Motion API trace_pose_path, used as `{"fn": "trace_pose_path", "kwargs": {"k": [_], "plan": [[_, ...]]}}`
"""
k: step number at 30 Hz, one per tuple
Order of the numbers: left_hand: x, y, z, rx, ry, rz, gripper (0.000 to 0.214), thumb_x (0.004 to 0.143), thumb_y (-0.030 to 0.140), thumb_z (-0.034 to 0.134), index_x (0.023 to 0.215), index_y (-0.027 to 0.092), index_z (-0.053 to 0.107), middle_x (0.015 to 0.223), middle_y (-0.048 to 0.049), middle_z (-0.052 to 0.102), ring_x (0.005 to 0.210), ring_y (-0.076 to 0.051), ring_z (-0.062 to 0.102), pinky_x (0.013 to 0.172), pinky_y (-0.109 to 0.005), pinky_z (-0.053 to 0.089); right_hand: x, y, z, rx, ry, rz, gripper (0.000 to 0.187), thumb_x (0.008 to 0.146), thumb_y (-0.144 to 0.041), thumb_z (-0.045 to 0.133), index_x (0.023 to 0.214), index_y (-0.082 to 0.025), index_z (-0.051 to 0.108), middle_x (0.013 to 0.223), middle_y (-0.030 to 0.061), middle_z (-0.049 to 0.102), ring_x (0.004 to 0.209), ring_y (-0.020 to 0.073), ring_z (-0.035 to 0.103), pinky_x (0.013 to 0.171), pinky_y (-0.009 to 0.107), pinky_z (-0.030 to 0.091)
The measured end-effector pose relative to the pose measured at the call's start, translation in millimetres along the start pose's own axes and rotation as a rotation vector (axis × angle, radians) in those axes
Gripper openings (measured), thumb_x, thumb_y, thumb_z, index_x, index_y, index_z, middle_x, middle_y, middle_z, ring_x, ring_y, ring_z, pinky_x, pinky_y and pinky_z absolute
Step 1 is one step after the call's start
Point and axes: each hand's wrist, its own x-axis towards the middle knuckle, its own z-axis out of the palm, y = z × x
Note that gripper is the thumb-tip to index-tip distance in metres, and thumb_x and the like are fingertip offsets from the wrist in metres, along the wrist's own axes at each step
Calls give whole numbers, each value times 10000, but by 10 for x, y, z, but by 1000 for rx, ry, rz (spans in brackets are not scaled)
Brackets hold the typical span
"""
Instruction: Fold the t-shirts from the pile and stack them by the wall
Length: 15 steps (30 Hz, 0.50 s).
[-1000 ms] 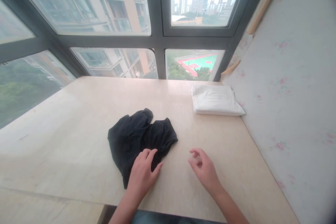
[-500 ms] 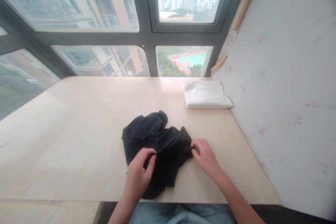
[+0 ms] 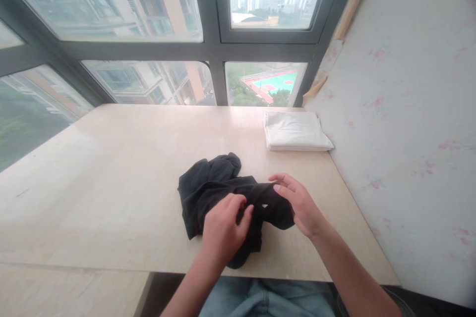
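A crumpled black garment [image 3: 211, 190] lies on the pale tabletop [image 3: 111, 183] in front of me. My left hand [image 3: 222, 228] has its fingers pinched on the garment's near edge and lifts it a little. My right hand [image 3: 299, 204] grips the same edge at its right end, thumb and fingers closed on the cloth. Between the two hands the fabric is stretched and raised off the table.
A folded white cloth [image 3: 295, 131] lies at the table's far right corner, against the flowered wall [image 3: 401, 124]. Large windows [image 3: 141, 10] run behind and left of the table. The near table edge [image 3: 260, 275] is just below my hands, with my jeans under it.
Both hands have closed on the black garment and raised its near edge; a second ago the right hand hovered free beside it. The garment has shifted slightly right.
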Motion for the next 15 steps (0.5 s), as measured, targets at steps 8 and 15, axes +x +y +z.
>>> {"fn": "trace_pose_path", "kwargs": {"k": [8, 15], "plan": [[-258, -376, 182, -13, -347, -275, 300, 839, 129, 531, 1095, 226, 653, 1073, -70, 729, 999, -264, 684, 848, -379, 525, -14, -317, -87, 73, 103, -32, 233, 758, -347, 736, 935, -218, 657, 777, 0, 657, 688, 134, 595, 633, 242, 464], [-36, -614, -449, -437, -204, -327, 267, 835, 256, 556, 1077, 232, 665, 1112, -67, 719, 1020, -236, 676, 917, -405, 538, 248, -529, -272, -127, 233, -242, 237, 762, -359, 674, 957, -228, 639, 750, -1, 627, 668, 167, 593, 607, 284, 475]]}}
